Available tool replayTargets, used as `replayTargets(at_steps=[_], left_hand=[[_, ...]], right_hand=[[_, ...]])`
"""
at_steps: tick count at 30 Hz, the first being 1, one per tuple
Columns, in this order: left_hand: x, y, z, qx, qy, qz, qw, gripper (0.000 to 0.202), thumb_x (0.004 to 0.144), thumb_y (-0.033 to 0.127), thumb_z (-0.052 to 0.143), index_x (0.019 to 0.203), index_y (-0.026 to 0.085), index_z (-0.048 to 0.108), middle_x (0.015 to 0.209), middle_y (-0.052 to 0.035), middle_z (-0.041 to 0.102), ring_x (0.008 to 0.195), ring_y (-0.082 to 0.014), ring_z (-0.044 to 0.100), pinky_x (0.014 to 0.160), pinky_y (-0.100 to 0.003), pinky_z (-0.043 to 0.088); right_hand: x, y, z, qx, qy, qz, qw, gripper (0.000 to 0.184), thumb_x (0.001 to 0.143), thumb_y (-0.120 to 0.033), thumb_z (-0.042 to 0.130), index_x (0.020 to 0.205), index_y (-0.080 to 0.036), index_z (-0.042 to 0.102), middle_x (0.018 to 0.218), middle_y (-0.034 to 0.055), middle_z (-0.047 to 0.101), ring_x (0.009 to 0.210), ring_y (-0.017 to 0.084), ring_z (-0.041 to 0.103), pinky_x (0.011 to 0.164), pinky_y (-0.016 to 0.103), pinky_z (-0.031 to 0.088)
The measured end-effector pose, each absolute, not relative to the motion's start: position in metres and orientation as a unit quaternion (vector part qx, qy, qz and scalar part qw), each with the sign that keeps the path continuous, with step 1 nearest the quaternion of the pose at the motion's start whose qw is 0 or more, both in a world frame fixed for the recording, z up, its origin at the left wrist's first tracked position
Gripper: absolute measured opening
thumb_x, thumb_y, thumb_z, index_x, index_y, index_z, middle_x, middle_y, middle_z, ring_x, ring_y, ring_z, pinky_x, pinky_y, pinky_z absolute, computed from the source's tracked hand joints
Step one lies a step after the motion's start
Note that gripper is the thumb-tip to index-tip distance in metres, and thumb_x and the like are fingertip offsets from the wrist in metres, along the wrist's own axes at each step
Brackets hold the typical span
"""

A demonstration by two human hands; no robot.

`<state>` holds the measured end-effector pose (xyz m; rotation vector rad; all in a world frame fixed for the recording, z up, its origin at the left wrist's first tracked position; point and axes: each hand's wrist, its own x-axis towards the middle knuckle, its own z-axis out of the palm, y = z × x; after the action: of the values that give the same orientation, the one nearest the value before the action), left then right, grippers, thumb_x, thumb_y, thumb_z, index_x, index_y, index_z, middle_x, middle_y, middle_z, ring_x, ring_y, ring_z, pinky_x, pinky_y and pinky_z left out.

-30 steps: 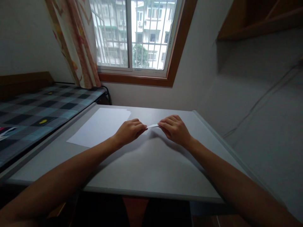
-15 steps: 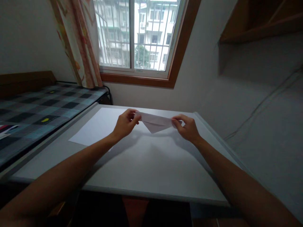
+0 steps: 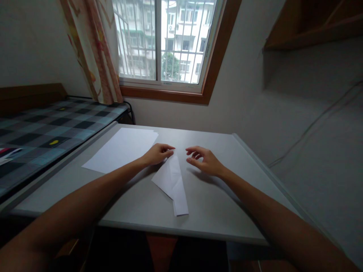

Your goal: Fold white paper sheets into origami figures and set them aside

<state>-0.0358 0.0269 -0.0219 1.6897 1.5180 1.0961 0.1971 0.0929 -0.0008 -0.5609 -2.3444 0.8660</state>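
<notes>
A folded sheet of white paper [image 3: 173, 181] hangs or rests just above the white table, its long strip pointing toward me and a pointed flap out to the left. My left hand [image 3: 159, 153] pinches its far end between thumb and fingers. To the right of that end is my right hand [image 3: 205, 160], apart from the paper, with fingers curved and spread and nothing between them.
Flat white sheets [image 3: 121, 149] lie at the left of the white table [image 3: 221, 215]. A bed with a checked cover [image 3: 85, 124] adjoins the table on the left. A wall stands close on the right, with a wooden shelf [image 3: 314, 37] above.
The folded paper has turned from lying crosswise between both hands to pointing toward me. My right hand has let go of it, and both hands have come closer together and lower.
</notes>
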Motion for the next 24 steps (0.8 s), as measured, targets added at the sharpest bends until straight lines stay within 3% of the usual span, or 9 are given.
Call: replayTargets(at_steps=[3,6,12,17,24], left_hand=[[-0.028,0.027,-0.024,0.696,0.555,0.373,0.262,0.034,0.083,0.036,0.057,0.107,0.015,0.068,0.059,0.0021,0.054,0.052,-0.0077,0.041,0.049,-0.021,0.029],[-0.022,0.026,-0.026,0.716,0.533,0.367,0.261,0.037,0.082,0.038,0.058,0.111,0.016,0.066,0.055,0.0044,0.05,0.05,-0.0073,0.039,0.049,-0.021,0.029],[-0.018,0.026,-0.027,0.661,0.5,0.417,0.373,0.048,0.077,0.037,0.064,0.117,0.01,0.056,0.075,-0.0037,0.065,0.059,-0.0099,0.054,0.055,-0.022,0.04],[-0.028,0.019,-0.012,0.654,0.52,0.344,0.428,0.048,0.084,0.049,0.053,0.114,0.012,0.059,0.101,-0.0113,0.067,0.071,-0.0141,0.062,0.06,-0.025,0.045],[-0.029,0.002,0.004,0.744,0.602,0.205,0.206,0.058,0.077,0.06,0.055,0.111,0.013,0.065,0.104,-0.0125,0.064,0.084,-0.0199,0.061,0.072,-0.03,0.045]], right_hand=[[0.188,0.087,-0.01,-0.211,-0.876,0.331,0.28,0.06,0.074,-0.027,0.067,0.13,-0.017,0.048,0.114,0.0121,0.061,0.078,0.015,0.059,0.07,0.034,0.051],[0.183,0.083,-0.017,-0.206,-0.877,0.332,0.277,0.067,0.072,-0.024,0.068,0.134,-0.019,0.043,0.119,0.0124,0.058,0.085,0.016,0.057,0.07,0.033,0.05],[0.181,0.083,-0.022,-0.212,-0.876,0.329,0.281,0.054,0.072,-0.017,0.063,0.125,-0.018,0.05,0.094,0.0048,0.062,0.078,0.014,0.054,0.065,0.028,0.044],[0.183,0.088,-0.021,-0.233,-0.878,0.312,0.28,0.036,0.073,-0.014,0.06,0.109,-0.016,0.061,0.077,0.0008,0.06,0.068,0.012,0.053,0.065,0.027,0.042],[0.184,0.086,-0.018,-0.249,-0.893,0.244,0.283,0.015,0.074,-0.014,0.058,0.086,-0.014,0.067,0.075,0.0037,0.064,0.064,0.013,0.055,0.063,0.026,0.043]])
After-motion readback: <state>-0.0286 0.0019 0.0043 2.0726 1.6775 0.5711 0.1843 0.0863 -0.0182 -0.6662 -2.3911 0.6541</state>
